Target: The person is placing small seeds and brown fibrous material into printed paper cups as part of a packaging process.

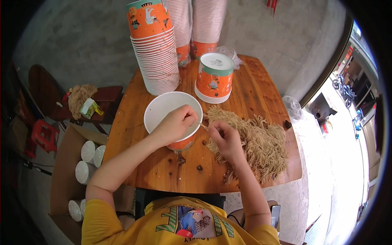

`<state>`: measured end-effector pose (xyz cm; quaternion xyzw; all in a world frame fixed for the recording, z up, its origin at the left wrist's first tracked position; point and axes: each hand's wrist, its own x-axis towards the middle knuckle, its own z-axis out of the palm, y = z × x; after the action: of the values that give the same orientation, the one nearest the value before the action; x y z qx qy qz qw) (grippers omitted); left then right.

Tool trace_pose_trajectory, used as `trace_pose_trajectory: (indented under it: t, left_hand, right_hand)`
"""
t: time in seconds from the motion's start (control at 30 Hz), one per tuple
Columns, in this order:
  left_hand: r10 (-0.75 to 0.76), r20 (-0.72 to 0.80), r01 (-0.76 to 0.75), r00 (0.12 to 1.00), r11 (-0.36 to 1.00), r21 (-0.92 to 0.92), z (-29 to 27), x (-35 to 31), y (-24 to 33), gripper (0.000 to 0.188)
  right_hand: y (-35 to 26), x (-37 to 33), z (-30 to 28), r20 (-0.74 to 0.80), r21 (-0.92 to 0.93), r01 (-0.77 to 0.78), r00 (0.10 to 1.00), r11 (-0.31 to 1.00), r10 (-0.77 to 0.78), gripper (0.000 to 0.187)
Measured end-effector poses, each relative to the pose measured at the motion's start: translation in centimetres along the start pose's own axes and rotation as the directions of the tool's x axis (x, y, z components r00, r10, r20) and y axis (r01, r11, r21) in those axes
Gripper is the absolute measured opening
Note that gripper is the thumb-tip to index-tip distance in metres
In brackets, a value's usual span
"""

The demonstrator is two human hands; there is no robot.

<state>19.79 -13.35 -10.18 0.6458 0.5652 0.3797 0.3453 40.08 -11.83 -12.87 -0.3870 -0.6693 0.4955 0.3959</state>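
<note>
Over the rim of an open paper bucket with a white inside, my left hand is closed in a pinch. My right hand is also pinched, just right of the bucket. A thin, pale tan strand runs between the two sets of fingertips. Beside and partly under my right hand lies a pile of tan twisted cords. The bottom of the bucket's inside is partly hidden by my left hand.
A tall stack of nested orange paper buckets stands behind the open one. Bagged stacks stand farther back. Upside-down buckets sit behind the cords on the wooden table. A cardboard box at left holds several white-bottomed buckets.
</note>
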Motion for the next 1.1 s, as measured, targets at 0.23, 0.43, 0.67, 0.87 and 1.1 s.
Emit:
trace_pose_trajectory:
  t: [0.23,0.43,0.67,0.87,1.1]
  left_hand:
    - [-0.029,0.045,0.037,0.999,0.982,-0.186,0.0,-0.1,0.1,0.014]
    - [-0.049,0.07,0.065,0.996,0.967,-0.247,0.1,0.3,0.0,0.015]
    - [-0.082,0.085,0.104,0.993,0.947,-0.305,0.1,0.6,-0.2,0.015]
    - [-0.048,0.066,0.059,0.997,0.982,-0.18,0.1,0.2,0.1,0.016]
    - [0.072,0.05,-0.074,0.996,0.997,0.031,0.6,0.6,-1.0,0.014]
  right_hand:
    - [-1.1,0.2,0.6,-0.028,-0.006,0.026,0.999,1.0,-0.026,0.013]
    - [-0.7,0.4,1.2,-0.122,-0.381,0.203,0.956,0.902,-0.267,0.025]
    - [-0.2,0.3,1.3,-0.112,-0.417,0.234,0.946,0.878,-0.306,0.014]
    - [0.3,0.4,1.1,-0.115,-0.255,0.099,0.985,0.962,-0.132,0.013]
    - [0.8,0.5,1.5,-0.075,0.085,0.018,0.997,0.996,-0.011,0.019]
